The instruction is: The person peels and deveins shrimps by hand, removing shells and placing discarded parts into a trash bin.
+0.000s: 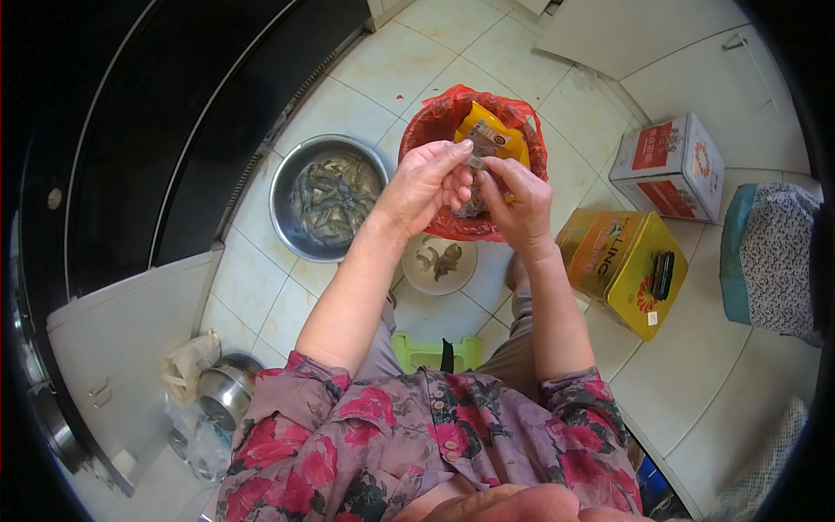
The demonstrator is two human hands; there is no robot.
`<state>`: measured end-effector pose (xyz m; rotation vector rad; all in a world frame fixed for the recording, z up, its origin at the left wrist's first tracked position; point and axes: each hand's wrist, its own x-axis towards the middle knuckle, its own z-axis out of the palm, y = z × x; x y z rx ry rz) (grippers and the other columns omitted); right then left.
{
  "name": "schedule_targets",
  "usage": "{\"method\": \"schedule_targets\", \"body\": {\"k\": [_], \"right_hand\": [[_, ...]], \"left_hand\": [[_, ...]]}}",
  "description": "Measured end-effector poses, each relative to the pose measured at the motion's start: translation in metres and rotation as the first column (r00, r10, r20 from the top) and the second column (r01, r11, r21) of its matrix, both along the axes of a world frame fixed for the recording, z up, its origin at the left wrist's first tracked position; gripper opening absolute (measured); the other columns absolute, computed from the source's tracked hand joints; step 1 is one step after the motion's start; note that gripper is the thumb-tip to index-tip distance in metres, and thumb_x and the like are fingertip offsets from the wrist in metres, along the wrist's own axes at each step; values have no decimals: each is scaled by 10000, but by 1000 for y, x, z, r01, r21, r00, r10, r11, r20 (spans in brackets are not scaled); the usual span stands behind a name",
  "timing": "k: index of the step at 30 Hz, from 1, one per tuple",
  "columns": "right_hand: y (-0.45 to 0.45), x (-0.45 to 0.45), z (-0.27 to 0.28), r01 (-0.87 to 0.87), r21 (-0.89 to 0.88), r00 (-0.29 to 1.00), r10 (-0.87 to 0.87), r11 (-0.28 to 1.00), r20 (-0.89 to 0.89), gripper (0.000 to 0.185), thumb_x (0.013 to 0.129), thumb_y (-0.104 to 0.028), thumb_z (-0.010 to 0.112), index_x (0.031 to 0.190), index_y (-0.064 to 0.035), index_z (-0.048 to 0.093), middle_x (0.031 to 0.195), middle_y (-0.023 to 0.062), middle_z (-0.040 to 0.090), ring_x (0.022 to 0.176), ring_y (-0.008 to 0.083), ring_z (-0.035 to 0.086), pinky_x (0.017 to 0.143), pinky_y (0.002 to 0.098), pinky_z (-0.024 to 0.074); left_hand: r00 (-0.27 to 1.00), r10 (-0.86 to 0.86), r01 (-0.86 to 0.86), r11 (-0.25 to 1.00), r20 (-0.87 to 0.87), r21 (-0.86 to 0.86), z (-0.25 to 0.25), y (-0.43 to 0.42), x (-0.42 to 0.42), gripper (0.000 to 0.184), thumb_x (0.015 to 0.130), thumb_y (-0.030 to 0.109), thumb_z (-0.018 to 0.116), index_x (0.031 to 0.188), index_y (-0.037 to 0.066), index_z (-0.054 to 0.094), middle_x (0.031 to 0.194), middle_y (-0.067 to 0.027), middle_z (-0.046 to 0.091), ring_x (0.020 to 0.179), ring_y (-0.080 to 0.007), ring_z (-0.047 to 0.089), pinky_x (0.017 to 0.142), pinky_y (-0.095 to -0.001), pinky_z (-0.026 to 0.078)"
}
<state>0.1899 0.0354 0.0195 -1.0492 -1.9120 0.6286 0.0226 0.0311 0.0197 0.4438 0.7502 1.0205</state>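
Note:
My left hand (428,184) and my right hand (522,202) meet above a bin lined with a red plastic bag (435,120). Between their fingertips both pinch a small greyish shrimp (476,162), mostly covered by the fingers. Inside the bin a yellow packet (500,132) shows behind my hands. On the left stands a metal basin (280,209) holding many raw grey shrimp (335,198). Below my wrists, a white plate (463,280) carries several shrimp pieces (444,259), some pale and some darker.
On the right stand a yellow tin (600,261), a white and red carton (674,165) and a cloth-covered teal item (770,261). A green stool (426,352) is between my legs. Metal pots (228,387) and bags sit at lower left, by the cabinets.

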Motion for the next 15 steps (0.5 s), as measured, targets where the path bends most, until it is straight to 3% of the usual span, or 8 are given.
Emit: {"method": "schedule_targets", "body": {"k": [2, 3, 4, 5, 7, 11, 15], "right_hand": [[-4, -1, 2, -3, -47, 1000, 3, 999, -7, 138, 812, -29, 648, 948, -7, 637, 753, 85, 639, 604, 196, 623, 550, 279, 500], [-7, -2, 2, -63, -369, 972, -28, 927, -235, 106, 841, -47, 625, 935, 2, 632, 725, 69, 634, 567, 159, 606, 513, 260, 485], [-9, -2, 3, -189, -628, 895, -132, 755, -427, 96, 869, -65, 602, 921, 11, 627, 698, 53, 629, 529, 121, 590, 477, 241, 471], [-9, 0, 3, -188, -629, 895, -133, 754, -427, 96, 869, -65, 602, 921, 11, 627, 698, 53, 629, 529, 121, 590, 477, 241, 471], [-6, 5, 4, -350, -684, 776, -211, 640, -594, 154, 917, -125, 558, 891, 15, 616, 680, 30, 614, 488, 66, 545, 427, 203, 434], [-5, 9, 4, -480, -650, 660, -246, 589, -710, 188, 939, -153, 530, 870, 0, 613, 683, 31, 615, 489, 70, 544, 426, 194, 426], [-5, 8, 2, -462, -639, 691, -203, 615, -694, 167, 937, -141, 542, 888, -1, 619, 688, 27, 612, 492, 67, 546, 425, 190, 422]], "left_hand": [[995, -4, 10, 998, -100, 58, -1, -1, 1, 199, 946, 247, 566, 928, 51, 598, 678, -9, 602, 559, -68, 581, 463, -175, 479], [995, -4, 10, 998, -101, 57, 0, -1, 2, 199, 946, 247, 566, 928, 51, 598, 678, -9, 602, 559, -68, 581, 463, -175, 479], [993, 16, -6, 996, -120, 84, 3, -2, 4, 202, 945, 237, 567, 971, 40, 604, 683, -5, 598, 563, -63, 575, 472, -175, 482], [990, 35, -20, 994, -138, 110, 4, -3, 5, 214, 945, 227, 568, 1014, 29, 609, 688, -1, 593, 567, -59, 568, 481, -175, 485], [991, 19, 0, 990, -131, 142, 3, -4, 4, 218, 948, 206, 560, 1055, 22, 606, 707, -3, 596, 589, -59, 571, 500, -178, 492], [984, 6, 31, 977, -176, 210, 4, -5, 4, 211, 959, 143, 530, 1105, 7, 598, 761, -15, 608, 647, -69, 586, 553, -187, 514], [990, -19, 48, 978, -139, 204, 3, -5, 2, 206, 960, 129, 522, 1100, -2, 597, 805, -34, 624, 680, -80, 596, 580, -193, 523]]}}
